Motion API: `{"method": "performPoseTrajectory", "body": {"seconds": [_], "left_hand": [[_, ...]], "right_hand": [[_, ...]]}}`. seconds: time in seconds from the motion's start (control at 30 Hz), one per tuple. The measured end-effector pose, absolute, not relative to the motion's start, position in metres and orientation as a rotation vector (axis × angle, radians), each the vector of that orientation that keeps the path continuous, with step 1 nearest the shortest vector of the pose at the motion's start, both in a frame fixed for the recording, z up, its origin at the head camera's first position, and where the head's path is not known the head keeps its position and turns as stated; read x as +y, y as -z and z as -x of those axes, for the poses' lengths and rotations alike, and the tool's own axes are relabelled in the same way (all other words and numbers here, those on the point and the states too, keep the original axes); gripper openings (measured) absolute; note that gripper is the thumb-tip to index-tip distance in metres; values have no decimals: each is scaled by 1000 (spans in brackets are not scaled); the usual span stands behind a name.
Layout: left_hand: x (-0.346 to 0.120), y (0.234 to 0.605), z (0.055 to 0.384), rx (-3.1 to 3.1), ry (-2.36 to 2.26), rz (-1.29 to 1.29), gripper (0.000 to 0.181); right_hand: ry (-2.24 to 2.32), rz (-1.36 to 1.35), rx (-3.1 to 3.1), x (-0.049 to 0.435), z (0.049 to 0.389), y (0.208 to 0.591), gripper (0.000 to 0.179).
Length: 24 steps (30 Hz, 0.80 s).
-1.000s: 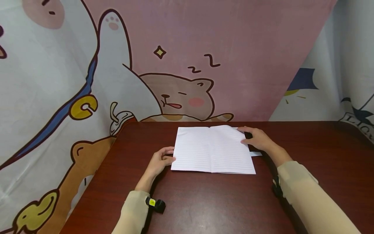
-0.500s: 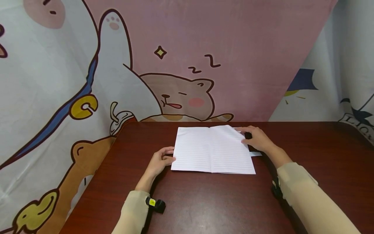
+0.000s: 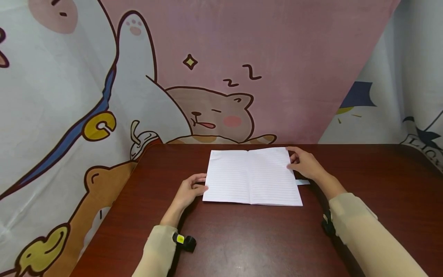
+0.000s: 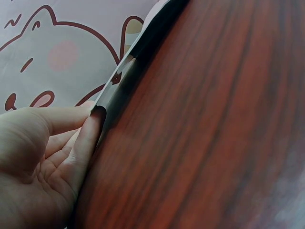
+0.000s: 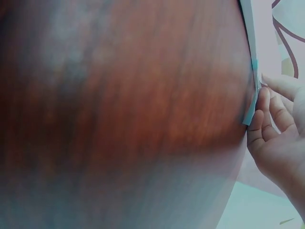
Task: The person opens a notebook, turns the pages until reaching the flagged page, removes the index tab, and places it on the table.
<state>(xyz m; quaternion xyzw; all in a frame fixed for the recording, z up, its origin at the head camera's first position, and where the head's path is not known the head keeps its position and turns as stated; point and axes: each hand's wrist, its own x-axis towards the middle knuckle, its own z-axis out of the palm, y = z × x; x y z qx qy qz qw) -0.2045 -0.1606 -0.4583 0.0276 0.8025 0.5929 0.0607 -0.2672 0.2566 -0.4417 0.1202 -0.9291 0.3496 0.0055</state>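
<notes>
An open notebook [image 3: 249,177] with white lined pages lies on the table, its fold running down the middle. At its left edge my left hand [image 3: 188,190] pinches the pages and cover, thumb on top and fingers beneath, as the left wrist view shows at the raised edge. My right hand [image 3: 305,163] holds the right edge near the upper corner, with the thumb against the page side. A pale blue strip [image 3: 302,182] sticks out from the notebook's right edge, just below this hand; it also shows beside the fingertips in the right wrist view.
The dark red wooden table [image 3: 242,238] ends at a back edge just beyond the notebook. Behind it hangs a pink and white cloth [image 3: 294,77] with cartoon animals. A black wrist camera [image 3: 185,242] is strapped over the left sleeve.
The right page's upper corner, curled over before, now lies spread out. My right fingers have shifted from behind that corner to the outer edge. The left hand stays in place.
</notes>
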Motion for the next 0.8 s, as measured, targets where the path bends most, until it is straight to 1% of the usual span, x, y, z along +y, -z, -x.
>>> {"method": "performPoseTrajectory", "body": {"seconds": [0.13, 0.2, 0.33, 0.4, 0.8], "left_hand": [[-160, 458, 205, 2427, -1785, -77, 44], [-160, 457, 205, 2429, -1785, -66, 44], [-160, 457, 204, 2433, -1784, -64, 43], [-160, 457, 204, 2433, -1780, -66, 44], [-160, 457, 204, 2443, -1771, -76, 43]], "right_hand": [[-1099, -271, -2920, 256, 268, 442, 64], [-1093, -227, -2925, 255, 268, 442, 56], [-1073, -170, -2926, 253, 268, 441, 35], [-1061, -160, -2921, 253, 268, 441, 28], [-1110, -212, -2872, 250, 268, 440, 17]]}}
